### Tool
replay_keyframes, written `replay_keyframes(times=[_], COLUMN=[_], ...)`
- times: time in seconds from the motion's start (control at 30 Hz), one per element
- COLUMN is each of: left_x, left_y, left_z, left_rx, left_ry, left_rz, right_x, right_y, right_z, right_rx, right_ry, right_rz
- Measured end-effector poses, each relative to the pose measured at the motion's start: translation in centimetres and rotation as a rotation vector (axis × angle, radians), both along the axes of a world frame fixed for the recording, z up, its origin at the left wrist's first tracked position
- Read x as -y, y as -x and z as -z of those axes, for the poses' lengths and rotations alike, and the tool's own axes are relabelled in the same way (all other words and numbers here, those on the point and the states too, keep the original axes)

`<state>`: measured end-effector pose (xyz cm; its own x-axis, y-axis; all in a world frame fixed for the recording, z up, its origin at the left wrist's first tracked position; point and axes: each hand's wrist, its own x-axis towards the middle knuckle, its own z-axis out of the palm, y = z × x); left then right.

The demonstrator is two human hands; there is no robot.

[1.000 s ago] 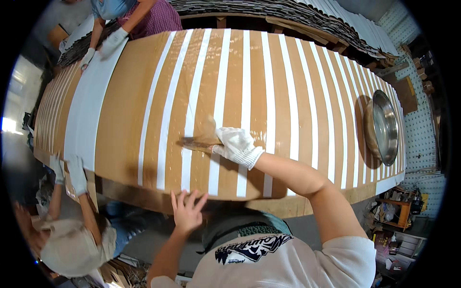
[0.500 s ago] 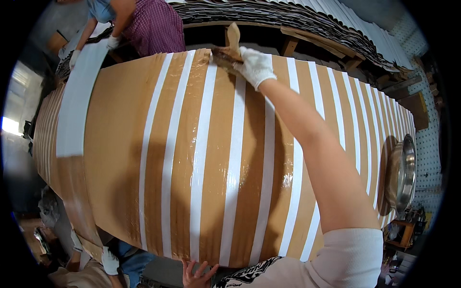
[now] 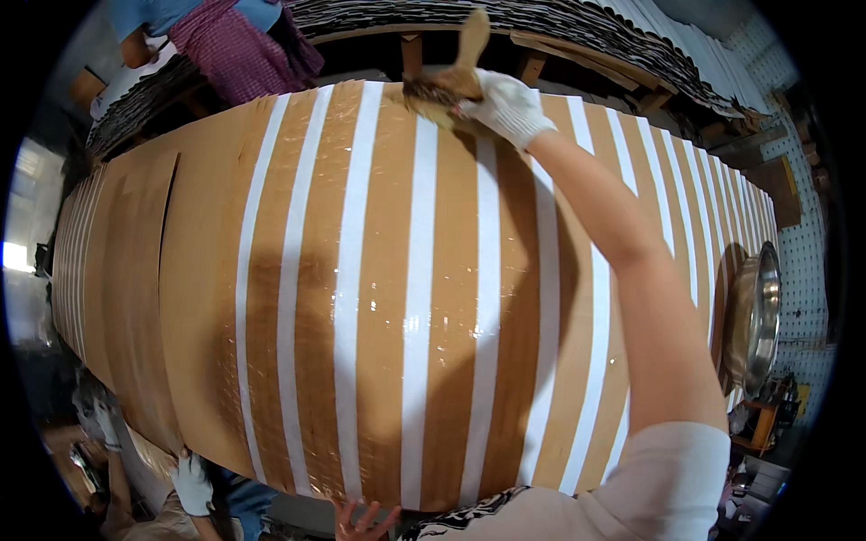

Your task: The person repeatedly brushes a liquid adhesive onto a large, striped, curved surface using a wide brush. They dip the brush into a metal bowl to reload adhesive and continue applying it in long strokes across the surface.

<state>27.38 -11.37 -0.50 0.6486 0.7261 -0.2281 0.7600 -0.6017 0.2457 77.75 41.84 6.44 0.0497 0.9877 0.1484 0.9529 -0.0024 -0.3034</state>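
Observation:
My right hand [image 3: 511,106], in a white knit glove, grips a wide brush [image 3: 442,87] with a pale wooden handle pointing up and away. Its dark, wet-looking bristles touch the far edge of a long spread of overlapped brown sheets [image 3: 203,298], across a white strip [image 3: 419,225]. White strips alternate with the brown across much of the spread, and glossy wet patches shine around the middle. At the near edge my bare left hand [image 3: 365,520] has its fingers spread, touching or just beside the sheets; its lower part is out of view.
A steel basin [image 3: 755,320] sits on the right end. Beyond the far edge, stacked sheets [image 3: 595,36] lie on a wooden rack. One co-worker in a checked purple garment [image 3: 234,45] stands far left; another's gloved hand [image 3: 191,485] holds a brown sheet's near-left edge.
My right hand and the brush have moved right along the far edge by about one strip. At left, the white panel is gone and brown shows there; the far co-worker's gloved hands have left the sheets.

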Motion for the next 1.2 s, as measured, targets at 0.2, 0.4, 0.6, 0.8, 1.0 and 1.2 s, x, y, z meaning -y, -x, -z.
replay_keyframes(times=[0.2,0.4,0.6,0.8,1.0,1.2], left_x=[-1.3,0.3,-3.3,-1.1,-1.7,-1.1], left_y=[0.5,0.0,-1.2,-1.1,-0.2,-0.1], left_z=[0.4,0.6,-1.9,-1.1,-1.1,-0.6], left_rx=[-0.06,0.005,0.057,0.095,0.196,0.146], left_ry=[-0.05,0.004,0.01,0.093,0.074,0.058], left_rz=[0.071,-0.048,0.061,-0.096,-0.068,-0.043], right_x=[-2.1,2.8,-1.4,1.3,-1.0,-3.1], right_y=[-5.9,-4.1,-6.8,-6.7,-8.1,0.0], right_z=[-1.0,-1.3,-0.6,-4.3,1.2,-2.4], right_rx=[0.067,0.157,0.144,-0.015,0.042,-0.973], right_ry=[-0.336,0.107,-0.152,0.007,-0.195,-0.122], right_rz=[-0.011,-0.057,0.068,-0.224,0.139,0.101])
